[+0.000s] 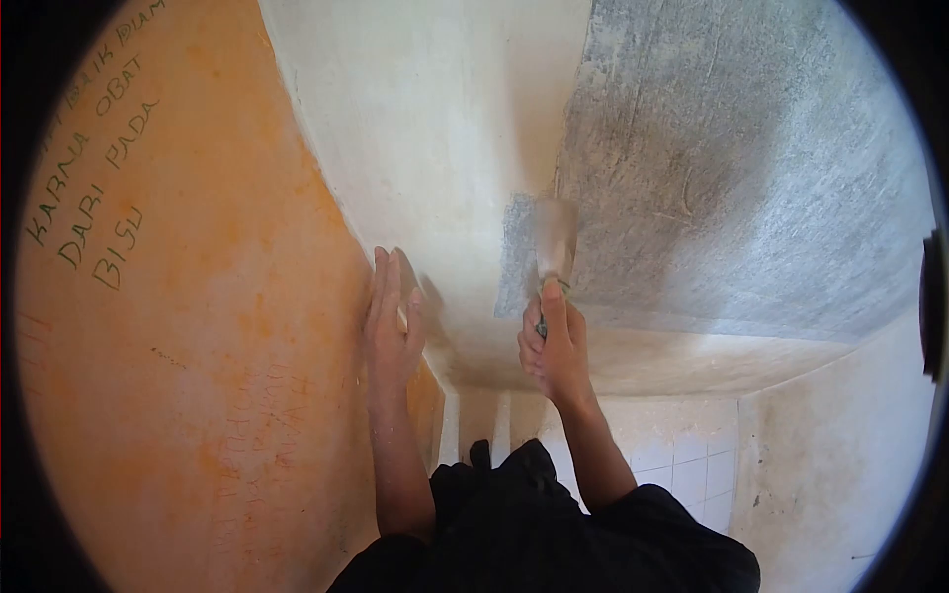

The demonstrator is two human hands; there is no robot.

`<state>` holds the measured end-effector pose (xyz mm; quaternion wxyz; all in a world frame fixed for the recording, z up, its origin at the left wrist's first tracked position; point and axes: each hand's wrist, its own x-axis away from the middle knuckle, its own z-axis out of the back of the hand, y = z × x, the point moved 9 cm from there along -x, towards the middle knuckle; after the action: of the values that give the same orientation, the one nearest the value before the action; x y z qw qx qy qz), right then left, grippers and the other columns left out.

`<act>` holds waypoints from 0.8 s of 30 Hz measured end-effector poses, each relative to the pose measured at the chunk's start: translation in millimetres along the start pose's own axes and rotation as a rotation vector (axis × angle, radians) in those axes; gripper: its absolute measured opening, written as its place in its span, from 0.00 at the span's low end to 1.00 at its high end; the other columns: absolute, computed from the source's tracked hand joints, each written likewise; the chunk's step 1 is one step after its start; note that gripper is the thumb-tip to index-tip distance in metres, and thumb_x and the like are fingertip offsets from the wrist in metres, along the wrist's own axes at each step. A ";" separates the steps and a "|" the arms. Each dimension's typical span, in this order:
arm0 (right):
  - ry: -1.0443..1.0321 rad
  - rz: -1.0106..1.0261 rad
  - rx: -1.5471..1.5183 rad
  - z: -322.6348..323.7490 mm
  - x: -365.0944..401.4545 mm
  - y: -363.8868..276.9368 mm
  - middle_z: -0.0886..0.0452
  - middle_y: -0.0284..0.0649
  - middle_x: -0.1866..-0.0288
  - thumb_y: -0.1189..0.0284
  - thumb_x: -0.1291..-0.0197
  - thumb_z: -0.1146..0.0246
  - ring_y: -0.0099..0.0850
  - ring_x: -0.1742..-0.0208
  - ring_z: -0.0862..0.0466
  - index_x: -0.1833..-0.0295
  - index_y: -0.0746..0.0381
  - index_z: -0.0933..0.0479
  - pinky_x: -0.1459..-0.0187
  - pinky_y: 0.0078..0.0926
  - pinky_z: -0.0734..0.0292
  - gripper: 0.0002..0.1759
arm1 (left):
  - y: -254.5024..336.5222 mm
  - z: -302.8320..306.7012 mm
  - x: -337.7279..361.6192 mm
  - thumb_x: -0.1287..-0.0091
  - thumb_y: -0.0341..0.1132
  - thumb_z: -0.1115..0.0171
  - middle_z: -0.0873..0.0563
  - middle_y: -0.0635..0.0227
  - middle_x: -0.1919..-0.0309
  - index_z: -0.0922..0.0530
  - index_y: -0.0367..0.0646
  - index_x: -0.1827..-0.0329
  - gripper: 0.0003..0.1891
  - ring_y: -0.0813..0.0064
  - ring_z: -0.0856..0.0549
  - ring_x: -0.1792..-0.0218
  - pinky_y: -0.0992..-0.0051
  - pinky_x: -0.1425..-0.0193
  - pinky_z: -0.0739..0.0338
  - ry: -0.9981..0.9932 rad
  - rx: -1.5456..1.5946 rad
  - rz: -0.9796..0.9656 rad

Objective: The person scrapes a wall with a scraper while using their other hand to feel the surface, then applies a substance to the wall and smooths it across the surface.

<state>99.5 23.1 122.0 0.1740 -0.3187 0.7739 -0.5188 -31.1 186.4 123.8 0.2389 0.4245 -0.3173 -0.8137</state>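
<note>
My right hand grips the green handle of a scraper, its blade blurred and pressed against the wall where cream paint meets the bare grey scraped patch. My left hand lies flat with fingers together against the edge where the orange wall meets the cream wall. Both forearms reach up from my dark clothing at the bottom.
Green handwriting runs across the upper left of the orange wall. White floor tiles show below, beside a stained cream wall at lower right. The walls close in tightly as a corner.
</note>
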 end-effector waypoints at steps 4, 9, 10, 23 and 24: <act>-0.026 -0.024 0.035 -5.8 -2.1 -6.9 0.43 0.26 0.85 0.45 0.25 0.52 0.15 0.89 0.45 0.71 0.56 0.37 0.89 0.17 0.53 0.29 | 2.3 -0.6 -2.1 0.22 0.33 0.50 0.43 0.48 0.22 0.40 0.37 0.22 0.27 0.54 0.41 0.21 0.61 0.22 0.40 -0.014 -0.026 -0.043; -0.041 -0.023 0.036 -2.9 -0.9 -3.3 0.43 0.26 0.85 0.44 0.25 0.51 0.15 0.89 0.44 0.72 0.56 0.38 0.89 0.17 0.53 0.29 | 7.3 -5.1 -0.6 0.22 0.34 0.49 0.44 0.48 0.21 0.41 0.39 0.22 0.27 0.53 0.43 0.21 0.60 0.22 0.41 -0.020 -0.004 -0.018; -0.035 -0.039 0.053 -6.3 -2.9 -5.8 0.43 0.26 0.85 0.44 0.25 0.51 0.15 0.89 0.44 0.72 0.55 0.38 0.89 0.17 0.53 0.29 | 6.9 -6.1 -0.8 0.22 0.34 0.49 0.45 0.48 0.21 0.41 0.39 0.22 0.28 0.53 0.43 0.21 0.60 0.22 0.42 -0.025 -0.006 -0.011; -0.055 -0.026 0.096 -0.9 -6.1 2.8 0.43 0.26 0.84 0.43 0.26 0.50 0.15 0.88 0.44 0.73 0.55 0.38 0.87 0.16 0.53 0.30 | 4.5 -11.8 2.3 0.22 0.36 0.48 0.46 0.43 0.21 0.43 0.37 0.21 0.30 0.49 0.44 0.21 0.58 0.21 0.44 -0.003 0.010 -0.006; -0.057 -0.030 0.097 -0.8 -4.2 3.9 0.43 0.26 0.84 0.43 0.26 0.50 0.15 0.88 0.44 0.73 0.55 0.38 0.87 0.16 0.53 0.30 | 4.4 -10.8 4.1 0.22 0.36 0.48 0.46 0.43 0.21 0.43 0.37 0.21 0.30 0.49 0.44 0.21 0.58 0.21 0.44 -0.001 0.010 -0.002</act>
<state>100.9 27.5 118.5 0.2036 -0.3358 0.7377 -0.5491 -23.6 177.3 120.0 0.2356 0.4255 -0.3209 -0.8127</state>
